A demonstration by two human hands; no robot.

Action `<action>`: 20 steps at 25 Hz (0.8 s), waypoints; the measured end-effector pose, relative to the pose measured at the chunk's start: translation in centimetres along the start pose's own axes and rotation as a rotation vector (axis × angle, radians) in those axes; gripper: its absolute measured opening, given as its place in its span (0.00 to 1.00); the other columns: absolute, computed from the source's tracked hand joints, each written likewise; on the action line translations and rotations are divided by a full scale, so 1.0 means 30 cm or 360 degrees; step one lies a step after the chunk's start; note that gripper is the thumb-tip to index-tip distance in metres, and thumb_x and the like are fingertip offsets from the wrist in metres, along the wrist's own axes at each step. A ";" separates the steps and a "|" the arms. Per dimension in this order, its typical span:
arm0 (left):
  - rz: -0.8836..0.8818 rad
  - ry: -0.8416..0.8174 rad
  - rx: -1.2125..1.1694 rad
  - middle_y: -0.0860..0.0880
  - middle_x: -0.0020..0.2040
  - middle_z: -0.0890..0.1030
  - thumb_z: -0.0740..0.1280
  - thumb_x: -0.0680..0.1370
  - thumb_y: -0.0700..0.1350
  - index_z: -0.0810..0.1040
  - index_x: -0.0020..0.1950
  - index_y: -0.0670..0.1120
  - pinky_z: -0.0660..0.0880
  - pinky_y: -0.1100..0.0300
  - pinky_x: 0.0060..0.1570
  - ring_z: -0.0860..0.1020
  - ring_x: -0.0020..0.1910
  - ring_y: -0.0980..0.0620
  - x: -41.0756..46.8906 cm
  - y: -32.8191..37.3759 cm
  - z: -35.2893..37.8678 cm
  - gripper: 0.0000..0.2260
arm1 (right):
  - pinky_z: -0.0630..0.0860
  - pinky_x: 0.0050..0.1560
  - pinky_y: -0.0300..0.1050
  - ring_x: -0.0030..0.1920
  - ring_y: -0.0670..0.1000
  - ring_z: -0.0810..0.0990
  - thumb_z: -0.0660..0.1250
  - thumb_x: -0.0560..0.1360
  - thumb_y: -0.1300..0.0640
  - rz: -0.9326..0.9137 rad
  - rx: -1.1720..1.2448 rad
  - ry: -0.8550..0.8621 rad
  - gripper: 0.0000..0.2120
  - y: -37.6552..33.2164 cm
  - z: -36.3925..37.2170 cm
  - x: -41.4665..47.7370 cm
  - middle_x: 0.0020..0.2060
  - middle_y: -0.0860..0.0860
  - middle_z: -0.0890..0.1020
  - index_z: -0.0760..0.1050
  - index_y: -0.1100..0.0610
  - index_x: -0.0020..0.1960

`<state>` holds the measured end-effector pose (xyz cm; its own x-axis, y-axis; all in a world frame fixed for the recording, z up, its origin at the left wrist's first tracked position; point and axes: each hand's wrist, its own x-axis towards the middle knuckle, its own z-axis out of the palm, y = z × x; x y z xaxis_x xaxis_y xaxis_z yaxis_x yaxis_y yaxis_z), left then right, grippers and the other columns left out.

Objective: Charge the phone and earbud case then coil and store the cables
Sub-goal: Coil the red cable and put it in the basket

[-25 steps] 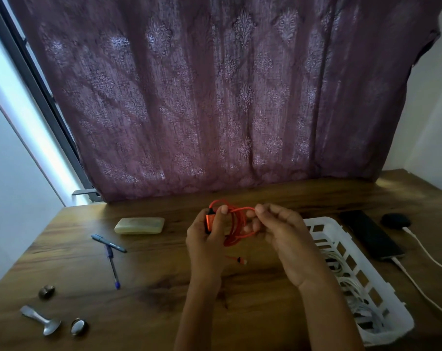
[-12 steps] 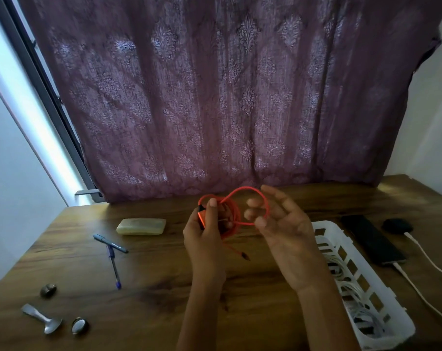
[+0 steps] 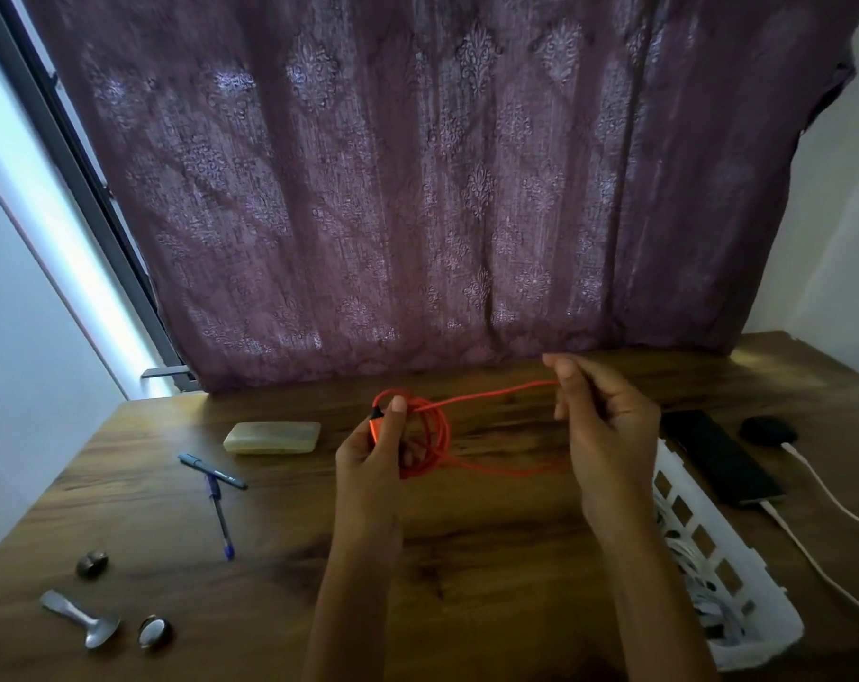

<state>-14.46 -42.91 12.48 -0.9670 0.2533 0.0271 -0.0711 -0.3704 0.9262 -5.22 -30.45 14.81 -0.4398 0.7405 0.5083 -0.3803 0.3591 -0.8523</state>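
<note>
A: Orange cable [image 3: 434, 438] is up off the wooden table [image 3: 466, 558], mid-scene, held between your two hands. Confirm grips?

B: Your left hand [image 3: 373, 465] is closed around the coiled loops, thumb pressed on the orange plug end. Your right hand [image 3: 599, 425] pinches a loose strand and holds it out to the right of the coil, so one long loop stretches between the hands. Hands are apart, both gripping the same cable.

A: Phone, earbud case?

B: Phone [image 3: 720, 457] lies dark on the far right of the table, white cable [image 3: 811, 553] plugged into its near end. Earbud case [image 3: 767, 429] sits just right of the phone's far end, and a second white cable [image 3: 831, 499] runs from it toward the right edge.

A: Storage?

B: White basket [image 3: 742, 627] sits just right of your right forearm, near right of the table, with pale cables inside. Can't tell how many.

A: Left side clutter?

B: Pale case [image 3: 272, 437] far left of the coil; two pens [image 3: 215, 489] crossed nearer than it. Spoon [image 3: 80, 620] and two small round metal pieces [image 3: 122, 598] sit at the near left corner. Purple curtain [image 3: 417, 189] hangs behind the far edge.
</note>
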 end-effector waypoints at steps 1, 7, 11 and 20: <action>-0.0048 -0.0021 -0.0048 0.56 0.24 0.76 0.63 0.77 0.44 0.80 0.32 0.47 0.71 0.71 0.28 0.73 0.24 0.63 -0.003 0.007 -0.002 0.14 | 0.71 0.31 0.28 0.29 0.40 0.74 0.65 0.75 0.60 -0.0034 -0.0076 -0.0020 0.07 0.001 -0.013 0.012 0.26 0.43 0.77 0.79 0.50 0.44; -0.0251 -0.0007 -0.0491 0.51 0.32 0.76 0.64 0.77 0.46 0.77 0.38 0.45 0.74 0.65 0.37 0.73 0.31 0.58 0.007 0.006 0.013 0.09 | 0.76 0.35 0.34 0.37 0.41 0.79 0.75 0.62 0.51 0.0472 0.0505 -0.0148 0.18 0.077 -0.052 0.000 0.36 0.46 0.82 0.79 0.52 0.50; -0.0282 0.0111 -0.0713 0.49 0.35 0.76 0.63 0.78 0.45 0.76 0.41 0.43 0.76 0.68 0.32 0.75 0.29 0.59 0.010 0.014 0.047 0.08 | 0.79 0.52 0.43 0.49 0.50 0.81 0.83 0.51 0.47 0.0852 0.1240 -0.0286 0.39 0.148 0.014 -0.066 0.48 0.54 0.83 0.75 0.59 0.58; -0.0480 -0.0128 -0.0816 0.46 0.37 0.83 0.62 0.75 0.48 0.78 0.48 0.38 0.80 0.64 0.38 0.81 0.34 0.56 0.025 0.013 -0.023 0.13 | 0.81 0.42 0.44 0.34 0.50 0.81 0.59 0.73 0.52 0.0772 0.1093 -0.0114 0.16 0.076 0.112 -0.067 0.28 0.53 0.79 0.77 0.63 0.47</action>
<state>-15.38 -43.48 12.60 -0.8656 0.4737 -0.1621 -0.4680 -0.6506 0.5980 -7.94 -33.02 12.27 -0.7238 0.6774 0.1315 -0.5359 -0.4318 -0.7255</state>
